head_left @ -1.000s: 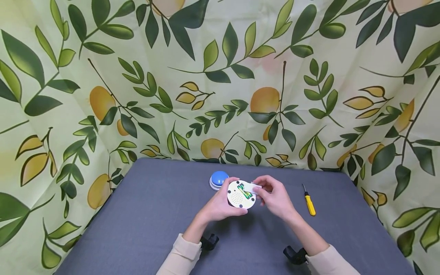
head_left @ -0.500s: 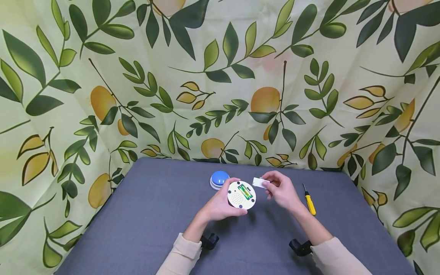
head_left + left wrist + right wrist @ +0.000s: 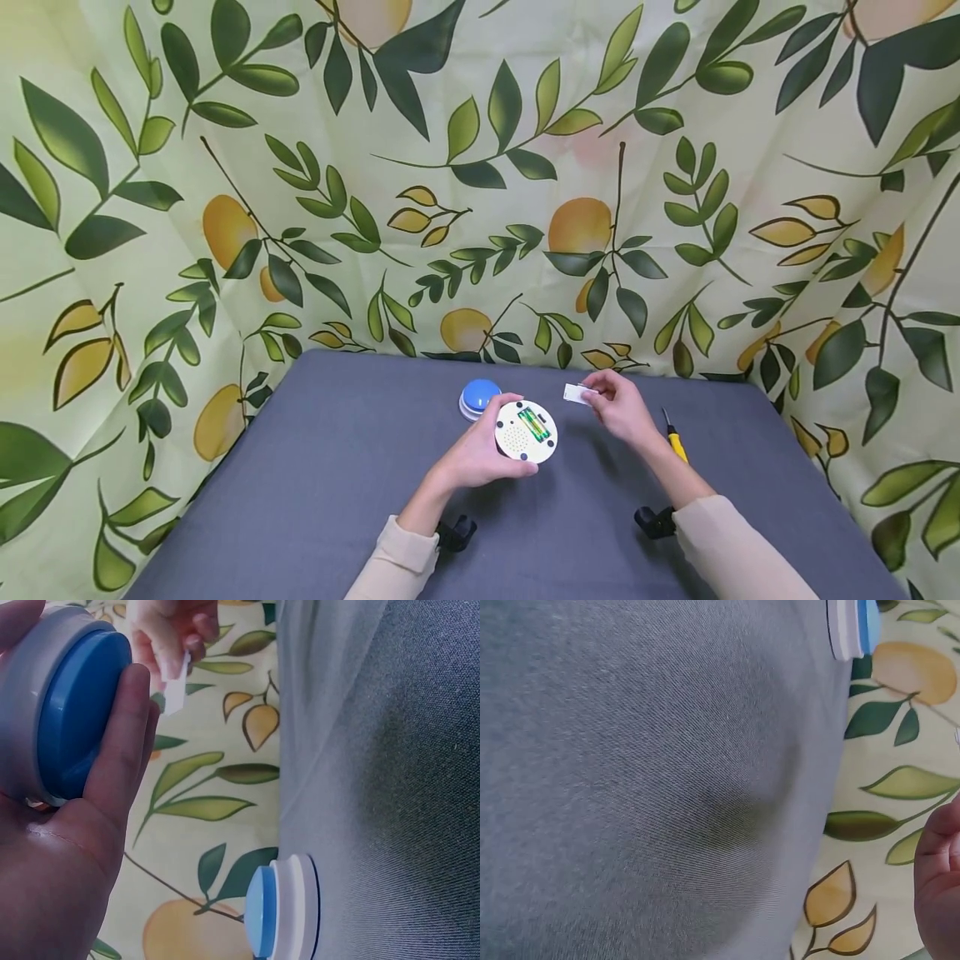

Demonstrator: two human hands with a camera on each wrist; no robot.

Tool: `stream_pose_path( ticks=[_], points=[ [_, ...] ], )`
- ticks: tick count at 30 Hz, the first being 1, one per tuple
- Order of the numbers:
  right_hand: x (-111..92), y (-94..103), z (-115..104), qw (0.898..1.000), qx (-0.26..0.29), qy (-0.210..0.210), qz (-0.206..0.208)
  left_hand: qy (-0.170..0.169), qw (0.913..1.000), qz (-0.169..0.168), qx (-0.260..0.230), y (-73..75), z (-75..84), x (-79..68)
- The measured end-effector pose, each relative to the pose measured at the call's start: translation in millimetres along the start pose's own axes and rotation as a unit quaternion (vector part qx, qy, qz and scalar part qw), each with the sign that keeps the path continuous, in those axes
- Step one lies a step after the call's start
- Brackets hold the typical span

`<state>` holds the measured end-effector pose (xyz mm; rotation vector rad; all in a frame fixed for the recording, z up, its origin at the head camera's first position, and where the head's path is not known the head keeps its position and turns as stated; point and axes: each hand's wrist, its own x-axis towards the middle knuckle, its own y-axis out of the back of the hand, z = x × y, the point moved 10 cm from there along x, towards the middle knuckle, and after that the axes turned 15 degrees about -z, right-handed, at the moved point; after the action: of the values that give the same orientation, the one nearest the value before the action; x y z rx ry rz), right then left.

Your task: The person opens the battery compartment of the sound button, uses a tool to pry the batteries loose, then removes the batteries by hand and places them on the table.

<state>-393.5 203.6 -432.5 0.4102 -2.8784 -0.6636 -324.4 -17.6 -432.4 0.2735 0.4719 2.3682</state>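
Observation:
My left hand (image 3: pixel 480 450) grips a round white push button (image 3: pixel 517 437) by its rim, underside toward the head camera. Its battery compartment lies uncovered, with green-and-yellow batteries (image 3: pixel 534 424) inside. In the left wrist view the blue dome (image 3: pixel 82 712) of this button shows, fingers resting along it. My right hand (image 3: pixel 621 408) pinches a small white battery cover (image 3: pixel 576 393) between thumb and fingers, apart from the button and to its right. Only a part of the right hand (image 3: pixel 939 885) appears at the edge of the right wrist view.
A second button with a blue dome (image 3: pixel 481 395) and white base stands on the grey cloth-covered table (image 3: pixel 337 467), just behind the left hand. To the right lies a screwdriver with a yellow handle (image 3: pixel 677 446), partly hidden by the right forearm. A leaf-patterned curtain (image 3: pixel 465 250) hangs behind the table.
The right hand has drawn the battery cover away from the button, to the right and slightly back, baring the batteries. The left hand still holds the button in nearly the same place.

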Motion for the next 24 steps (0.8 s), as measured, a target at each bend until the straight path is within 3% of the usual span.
stream_pose_path(
  ticks=[11, 18, 24],
  points=[
    [18, 8.5, 34, 0.999, -0.035, -0.038, 0.015, -0.007, 1.0, 0.004, -0.003, 4.7, 1.7, -1.3],
    [28, -1.1, 49, 0.997, -0.051, -0.053, 0.005, -0.009, 0.9999, 0.002, -0.007, 5.8, 1.9, -0.9],
    [33, -7.9, 56, 0.992, -0.117, -0.047, -0.004, -0.012, 0.9999, 0.002, -0.004, 6.3, 2.6, -2.3]
  ],
)
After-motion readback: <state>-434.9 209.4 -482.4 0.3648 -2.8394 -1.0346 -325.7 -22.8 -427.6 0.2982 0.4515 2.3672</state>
